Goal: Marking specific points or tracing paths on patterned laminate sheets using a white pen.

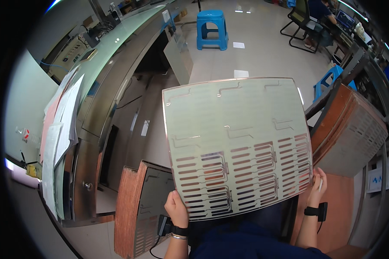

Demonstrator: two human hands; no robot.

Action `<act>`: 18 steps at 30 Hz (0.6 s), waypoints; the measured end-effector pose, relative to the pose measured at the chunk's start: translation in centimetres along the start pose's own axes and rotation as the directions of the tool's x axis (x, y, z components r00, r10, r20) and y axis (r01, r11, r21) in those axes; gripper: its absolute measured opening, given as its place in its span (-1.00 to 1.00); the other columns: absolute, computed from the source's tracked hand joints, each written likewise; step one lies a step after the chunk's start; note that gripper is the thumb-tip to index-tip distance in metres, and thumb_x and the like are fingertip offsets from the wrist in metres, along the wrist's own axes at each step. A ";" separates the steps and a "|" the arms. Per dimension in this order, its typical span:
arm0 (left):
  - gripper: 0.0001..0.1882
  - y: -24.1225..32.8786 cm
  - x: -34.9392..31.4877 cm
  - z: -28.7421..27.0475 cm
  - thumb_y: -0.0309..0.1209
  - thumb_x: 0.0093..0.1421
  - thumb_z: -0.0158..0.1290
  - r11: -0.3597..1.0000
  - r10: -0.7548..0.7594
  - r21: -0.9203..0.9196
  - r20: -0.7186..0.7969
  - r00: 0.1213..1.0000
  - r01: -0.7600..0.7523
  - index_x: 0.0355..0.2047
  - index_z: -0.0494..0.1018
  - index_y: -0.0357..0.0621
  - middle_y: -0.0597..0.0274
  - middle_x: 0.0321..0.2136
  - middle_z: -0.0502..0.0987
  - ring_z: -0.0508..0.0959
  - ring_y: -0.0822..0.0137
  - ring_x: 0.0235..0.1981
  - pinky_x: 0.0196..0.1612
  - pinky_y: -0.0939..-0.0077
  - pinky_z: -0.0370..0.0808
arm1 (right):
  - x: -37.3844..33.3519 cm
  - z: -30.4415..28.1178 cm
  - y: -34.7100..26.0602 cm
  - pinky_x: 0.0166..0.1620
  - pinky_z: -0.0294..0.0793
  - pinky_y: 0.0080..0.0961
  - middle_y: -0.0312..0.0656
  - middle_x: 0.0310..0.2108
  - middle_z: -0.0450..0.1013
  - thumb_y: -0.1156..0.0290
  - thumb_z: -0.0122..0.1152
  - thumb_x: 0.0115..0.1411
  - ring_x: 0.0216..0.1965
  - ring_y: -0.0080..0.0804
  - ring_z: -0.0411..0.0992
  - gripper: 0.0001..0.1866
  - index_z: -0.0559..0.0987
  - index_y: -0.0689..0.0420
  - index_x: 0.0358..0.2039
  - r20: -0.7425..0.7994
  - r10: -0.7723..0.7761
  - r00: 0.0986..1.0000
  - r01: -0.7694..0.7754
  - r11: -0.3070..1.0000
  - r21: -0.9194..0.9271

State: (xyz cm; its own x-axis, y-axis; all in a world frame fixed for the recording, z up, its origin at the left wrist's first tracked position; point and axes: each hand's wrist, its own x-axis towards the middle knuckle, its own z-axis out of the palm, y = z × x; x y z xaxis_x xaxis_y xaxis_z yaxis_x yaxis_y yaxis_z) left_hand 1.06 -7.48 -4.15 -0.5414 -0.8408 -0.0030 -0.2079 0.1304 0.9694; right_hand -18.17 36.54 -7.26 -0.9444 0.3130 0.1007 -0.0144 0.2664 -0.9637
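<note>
A large pale-green circuit board panel (212, 114) with copper traces and rows of copper bars is held up in front of me, tilted. My left hand (176, 209) is closed on its lower left edge, and my right hand (317, 186) grips its lower right edge. Something thin and white, perhaps a pen, shows at the right hand's fingers. Below and left of the panel stands a stack of similar boards (153, 194) with copper-coloured edges. Another stack of boards (354, 138) leans at the right, close beyond my right hand.
A glass-topped workbench (116, 43) runs along the left, with papers (65, 125) hanging at its near end. Ahead on the floor is a blue stool (212, 30); a second blue stool (328, 82) is at the right. A seated person (322, 13) works at the far right.
</note>
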 end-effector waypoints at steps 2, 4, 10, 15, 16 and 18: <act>-0.57 -0.2 -0.4 -0.6 -0.25 0.52 -0.20 0.998 -0.030 0.059 0.061 0.998 0.027 -0.32 0.46 -0.35 0.32 -0.44 0.53 0.41 0.56 -0.39 -0.28 0.57 0.41 | -0.4 0.0 -0.2 0.19 0.42 -0.42 0.01 0.03 0.51 0.36 -0.07 0.49 0.12 -0.29 0.47 -0.68 0.48 0.29 0.10 -0.042 0.037 0.998 -0.031 0.991 0.128; -0.59 -0.3 -0.5 -0.4 -0.27 0.51 -0.17 0.999 -0.004 0.034 0.030 1.000 0.003 -0.38 0.44 -0.34 0.33 -0.52 0.48 0.37 0.57 -0.45 -0.36 0.55 0.38 | -0.5 -0.1 0.0 0.19 0.42 -0.41 0.02 0.04 0.51 0.36 -0.08 0.49 0.12 -0.28 0.46 -0.68 0.47 0.28 0.10 -0.051 0.034 0.998 -0.026 0.988 0.154; -0.61 -0.6 -0.9 -0.5 -0.30 0.48 -0.12 0.999 0.014 0.039 0.002 1.000 -0.014 -0.44 0.45 -0.32 0.34 -0.63 0.42 0.33 0.56 -0.55 -0.46 0.50 0.35 | -0.4 -1.5 1.4 0.14 0.44 -0.44 0.02 0.00 0.51 0.42 -0.11 0.48 0.07 -0.29 0.49 -0.70 0.47 0.27 0.09 -0.032 0.039 0.999 -0.035 0.995 0.094; -0.61 0.1 -1.2 -0.7 -0.30 0.46 -0.10 0.978 -0.011 0.206 0.047 0.999 0.001 -0.46 0.44 -0.31 0.14 -0.66 0.43 0.37 0.38 -0.63 -0.48 0.37 0.36 | 0.0 -3.7 3.5 0.14 0.43 -0.43 0.04 0.01 0.51 0.44 -0.11 0.47 0.08 -0.27 0.48 -0.71 0.49 0.29 0.07 0.071 0.023 0.997 -0.019 0.998 -0.056; -0.61 0.2 -1.3 -0.7 -0.30 0.46 -0.10 0.978 -0.018 0.207 0.044 0.999 0.008 -0.46 0.44 -0.31 0.14 -0.66 0.43 0.37 0.38 -0.63 -0.48 0.37 0.36 | 0.0 -4.0 3.6 0.16 0.41 -0.39 0.05 0.02 0.50 0.44 -0.11 0.47 0.08 -0.24 0.48 -0.71 0.49 0.30 0.07 0.115 -0.003 0.993 0.013 0.996 -0.086; -0.63 0.4 -1.5 -0.6 -0.30 0.44 -0.08 0.943 -0.011 0.333 0.053 0.999 -0.007 -0.48 0.44 -0.29 -0.03 -0.63 0.48 0.49 0.11 -0.61 -0.46 0.23 0.40 | 0.6 -3.8 2.3 0.19 0.39 -0.35 0.06 0.05 0.48 0.41 -0.11 0.48 0.11 -0.21 0.46 -0.68 0.47 0.31 0.10 0.088 -0.175 0.981 0.195 0.927 -0.320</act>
State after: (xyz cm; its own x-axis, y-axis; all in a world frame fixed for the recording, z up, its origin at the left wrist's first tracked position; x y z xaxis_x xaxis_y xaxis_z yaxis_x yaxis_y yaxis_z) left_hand 2.29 -6.46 -3.58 -0.5812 -0.8133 -0.0264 -0.4634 0.3042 0.8323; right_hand -17.54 40.86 -8.50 -0.9525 0.1799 0.2459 -0.0921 0.5993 -0.7952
